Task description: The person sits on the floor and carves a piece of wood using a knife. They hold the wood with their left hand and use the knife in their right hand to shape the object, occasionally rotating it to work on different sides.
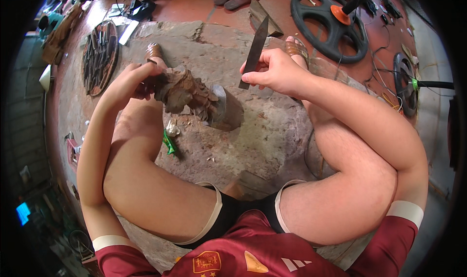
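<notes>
My left hand (137, 78) is closed on one end of a brown, roughly carved figure (187, 93) with a leafy, ridged surface. That figure lies tilted, its other end at a grey block-like base (226, 108) on the stone slab. Some of my left fingers are hidden behind the carving. A small dark tip shows by them, too small to name. In my right hand (277, 72), a flat, dark metal blade (257, 46) is pinched between thumb and fingers near its squared lower end. Its pointed end is up, and the blade is apart from the carving.
An oval tray (116, 58) holding several slim dark tools lies at the far left. Green wrapper (168, 143) and crumpled pale plastic (172, 128) are near my left leg. A wooden block (265, 18), a black wheel-shaped base (297, 12) and cables (382, 58) are beyond my right hand.
</notes>
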`<state>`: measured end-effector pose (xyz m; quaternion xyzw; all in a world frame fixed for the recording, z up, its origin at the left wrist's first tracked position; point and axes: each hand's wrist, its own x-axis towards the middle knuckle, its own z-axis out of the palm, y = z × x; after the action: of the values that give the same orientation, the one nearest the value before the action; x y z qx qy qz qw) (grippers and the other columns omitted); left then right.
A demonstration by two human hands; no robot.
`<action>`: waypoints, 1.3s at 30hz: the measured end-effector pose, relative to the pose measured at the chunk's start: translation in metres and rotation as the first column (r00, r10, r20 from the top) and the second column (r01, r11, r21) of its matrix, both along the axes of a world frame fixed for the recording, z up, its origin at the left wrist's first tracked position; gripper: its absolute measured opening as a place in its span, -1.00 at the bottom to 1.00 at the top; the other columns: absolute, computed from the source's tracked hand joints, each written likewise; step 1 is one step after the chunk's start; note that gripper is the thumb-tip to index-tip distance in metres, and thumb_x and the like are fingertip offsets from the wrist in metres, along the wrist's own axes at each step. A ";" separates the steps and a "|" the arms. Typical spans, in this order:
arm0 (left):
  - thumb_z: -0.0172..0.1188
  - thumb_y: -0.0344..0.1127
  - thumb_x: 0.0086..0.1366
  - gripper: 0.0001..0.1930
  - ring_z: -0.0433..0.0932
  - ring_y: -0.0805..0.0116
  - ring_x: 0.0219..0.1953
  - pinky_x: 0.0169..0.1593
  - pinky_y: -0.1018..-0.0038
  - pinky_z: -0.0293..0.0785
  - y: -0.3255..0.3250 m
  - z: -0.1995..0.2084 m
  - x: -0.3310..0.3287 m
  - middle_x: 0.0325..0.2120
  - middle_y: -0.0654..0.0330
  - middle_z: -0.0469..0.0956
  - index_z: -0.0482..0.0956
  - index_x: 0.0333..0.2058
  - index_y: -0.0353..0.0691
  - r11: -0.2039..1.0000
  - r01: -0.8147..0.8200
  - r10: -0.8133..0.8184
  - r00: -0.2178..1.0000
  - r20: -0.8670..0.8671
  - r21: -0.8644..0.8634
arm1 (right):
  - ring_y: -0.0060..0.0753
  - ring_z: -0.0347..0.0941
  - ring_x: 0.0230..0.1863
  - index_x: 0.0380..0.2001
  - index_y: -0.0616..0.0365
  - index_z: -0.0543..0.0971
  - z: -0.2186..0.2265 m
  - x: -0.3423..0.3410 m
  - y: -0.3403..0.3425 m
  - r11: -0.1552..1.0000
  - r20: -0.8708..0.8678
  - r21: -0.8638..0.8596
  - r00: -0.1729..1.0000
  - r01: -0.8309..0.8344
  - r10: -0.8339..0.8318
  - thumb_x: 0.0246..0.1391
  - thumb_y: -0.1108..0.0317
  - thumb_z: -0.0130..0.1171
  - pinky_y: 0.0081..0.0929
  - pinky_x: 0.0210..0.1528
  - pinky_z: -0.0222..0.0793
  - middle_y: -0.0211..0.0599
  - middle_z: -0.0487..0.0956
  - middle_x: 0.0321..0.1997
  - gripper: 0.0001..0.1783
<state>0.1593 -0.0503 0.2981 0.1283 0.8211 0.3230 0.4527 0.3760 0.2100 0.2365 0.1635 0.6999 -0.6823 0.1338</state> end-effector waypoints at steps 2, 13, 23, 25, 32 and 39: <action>0.09 0.07 0.20 -0.60 0.45 0.48 -0.51 -0.44 0.49 0.40 -0.005 -0.003 -0.009 -0.45 0.26 0.49 0.51 -0.27 -0.18 0.999 -0.009 0.008 1.000 -0.024 -0.036 | -0.64 0.50 -0.32 -0.21 0.18 0.58 0.001 0.000 -0.001 1.000 0.009 0.000 1.000 -0.009 0.009 0.07 0.32 0.30 -0.62 -0.35 0.43 -0.43 0.61 -0.31 -0.76; 0.06 -0.02 0.18 -0.57 0.52 0.31 -0.43 -0.29 0.39 0.48 -0.005 -0.016 -0.004 -0.36 0.15 0.51 0.49 -0.15 -0.27 0.978 -0.114 0.125 0.991 -0.053 0.175 | -0.57 0.57 -0.36 -0.23 0.28 0.58 0.003 -0.002 -0.006 0.992 -0.019 -0.115 0.998 0.059 -0.062 0.05 0.37 0.30 -0.59 -0.35 0.49 -0.30 0.63 -0.35 -0.75; 0.19 -0.11 -0.15 -0.54 0.47 -0.12 -0.29 -0.19 0.19 0.39 0.014 -0.014 0.033 -0.49 -0.24 0.51 0.55 -0.33 -0.39 0.897 0.430 -0.277 0.724 -0.632 0.099 | -0.49 0.60 -0.31 -0.20 0.34 0.58 0.019 -0.008 0.002 0.985 -0.074 -0.139 0.991 0.100 -0.111 0.06 0.41 0.30 -0.57 -0.27 0.55 -0.23 0.64 -0.31 -0.74; 0.18 -0.04 -0.20 -0.47 0.39 -0.15 -0.26 -0.12 0.12 0.34 0.015 -0.011 0.043 -0.46 -0.27 0.49 0.56 -0.26 -0.30 0.865 0.490 -0.314 0.694 -0.648 0.106 | -0.49 0.60 -0.30 -0.22 0.34 0.59 0.025 -0.008 0.004 0.979 -0.090 -0.166 0.987 0.119 -0.135 0.05 0.41 0.31 -0.57 -0.27 0.55 -0.23 0.64 -0.31 -0.75; 0.13 0.01 -0.26 -0.42 0.49 0.03 -0.39 -0.25 0.33 0.40 0.029 -0.013 0.045 -0.47 -0.04 0.49 0.51 -0.28 -0.33 0.720 0.684 -0.406 0.550 -0.730 0.116 | -0.50 0.58 -0.31 -0.25 0.30 0.60 0.028 -0.006 0.005 0.991 -0.085 -0.134 0.996 0.024 -0.035 0.03 0.38 0.33 -0.58 -0.28 0.53 -0.27 0.63 -0.32 -0.75; 0.14 -0.06 -0.15 -0.49 0.62 0.02 -0.33 -0.26 0.23 0.43 0.046 -0.012 0.034 -0.46 -0.01 0.63 0.52 -0.21 -0.26 0.636 0.727 -0.475 0.634 -0.611 0.260 | -0.45 0.54 -0.12 -0.18 0.30 0.61 0.009 -0.011 -0.005 0.993 -0.203 0.116 0.979 0.023 0.001 -0.02 0.29 0.33 -0.48 -0.03 0.43 -0.21 0.64 -0.18 -0.64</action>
<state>0.1932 -0.0042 0.2865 0.5901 0.7020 0.2970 0.2660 0.3654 0.2051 0.2457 0.1046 0.7479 -0.6538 0.0480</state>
